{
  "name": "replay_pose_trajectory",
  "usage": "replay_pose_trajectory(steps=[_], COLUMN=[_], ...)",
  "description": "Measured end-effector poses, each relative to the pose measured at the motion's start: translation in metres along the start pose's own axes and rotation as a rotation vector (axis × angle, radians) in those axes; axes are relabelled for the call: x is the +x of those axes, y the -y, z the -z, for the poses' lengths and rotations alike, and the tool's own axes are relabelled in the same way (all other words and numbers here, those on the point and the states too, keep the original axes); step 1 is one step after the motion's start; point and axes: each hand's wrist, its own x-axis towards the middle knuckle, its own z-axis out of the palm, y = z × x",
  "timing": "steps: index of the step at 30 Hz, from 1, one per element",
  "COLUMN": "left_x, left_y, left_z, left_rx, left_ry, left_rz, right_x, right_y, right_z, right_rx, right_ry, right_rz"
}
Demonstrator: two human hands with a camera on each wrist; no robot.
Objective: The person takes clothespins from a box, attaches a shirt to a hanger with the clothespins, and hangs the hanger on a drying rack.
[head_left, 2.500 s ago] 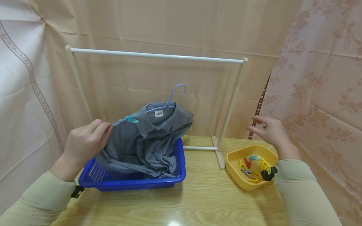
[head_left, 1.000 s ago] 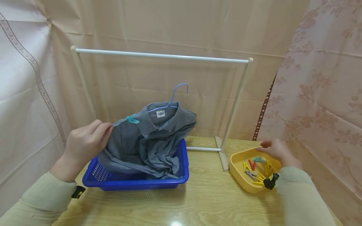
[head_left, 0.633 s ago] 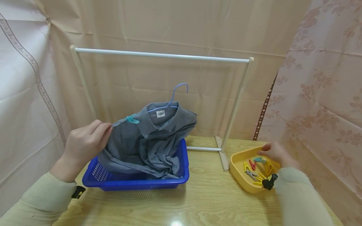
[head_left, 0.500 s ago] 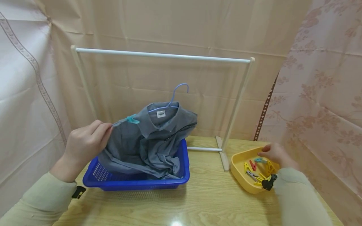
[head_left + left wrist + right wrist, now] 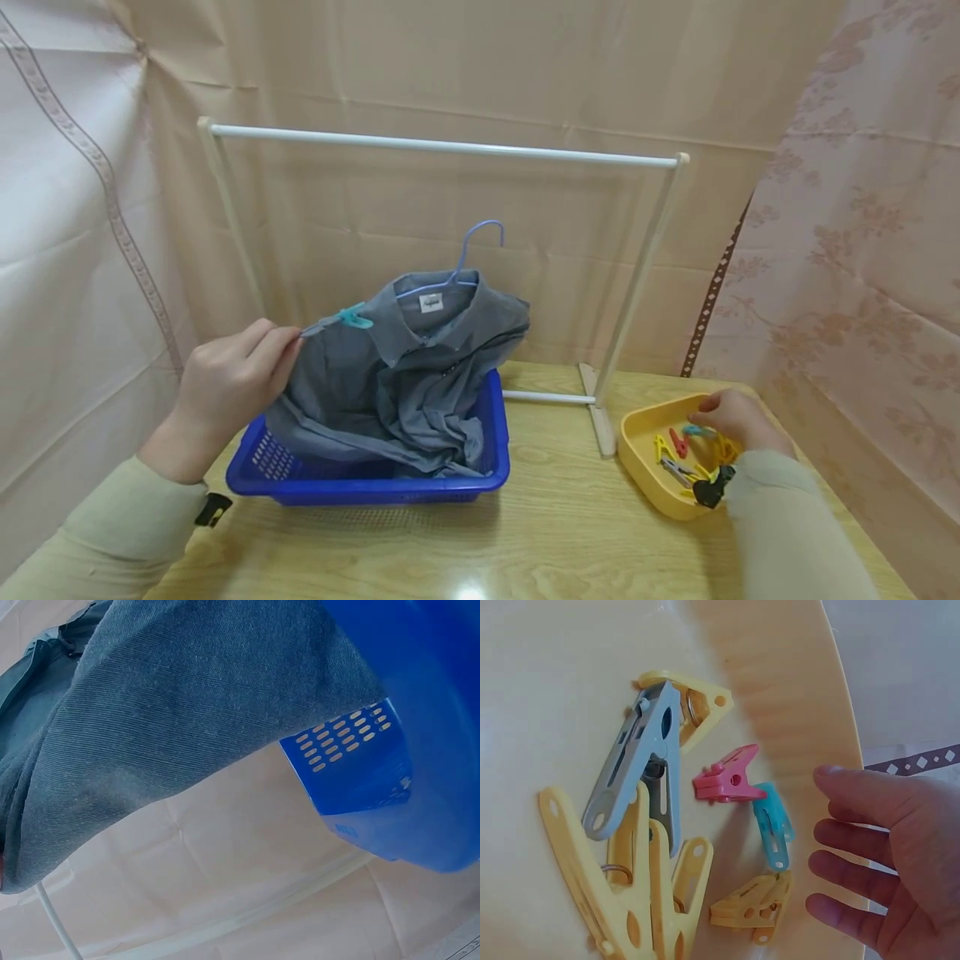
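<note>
My left hand (image 5: 232, 375) pinches the shoulder edge of a grey shirt (image 5: 337, 392). A light blue hanger (image 5: 463, 254) sits inside its collar, with the hook upright, and a teal clothespin (image 5: 354, 317) is clipped near the shoulder I hold. Most of the shirt slumps into a blue basket (image 5: 375, 492). At the far right, my right hand (image 5: 742, 421) hovers over a yellow bin (image 5: 637, 467). In the right wrist view its fingers are relaxed and hold nothing, close beside a teal clothespin (image 5: 772, 829), a red clothespin (image 5: 731, 776) and a yellow clothespin (image 5: 754, 907).
A white rack with a top bar (image 5: 442, 146) stands behind the basket, its wooden foot (image 5: 597, 417) between basket and bin. A grey clothespin (image 5: 641, 757) and several yellow ones lie in the bin. Cloth curtains (image 5: 525, 75) enclose the wooden table (image 5: 555, 517).
My right hand has come down from above the bin's far side to its inner edge near the clothespins. My left hand keeps its pinch on the shirt, and the head view has shifted slightly.
</note>
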Motion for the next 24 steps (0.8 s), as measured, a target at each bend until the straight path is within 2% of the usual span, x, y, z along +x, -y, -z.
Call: replay_pose_trajectory(steps=[11, 17, 24], left_x=[0.0013, 0.0025, 0.002], left_y=[-0.0019, -0.0033, -0.0026], left_z=[0.0, 0.0004, 0.0007], left_rx=[-0.003, 0.0, 0.005], left_ry=[-0.009, -0.016, -0.004], left_rz=[0.008, 0.01, 0.01], right_x=[0.0042, 0.003, 0.0054], right_y=[-0.0006, 0.0025, 0.0074], right_z=[-0.0055, -0.0077, -0.0098], right_rx=[-0.018, -0.044, -0.02], right_ry=[0.071, 0.079, 0.094], right_rz=[-0.043, -0.033, -0.041])
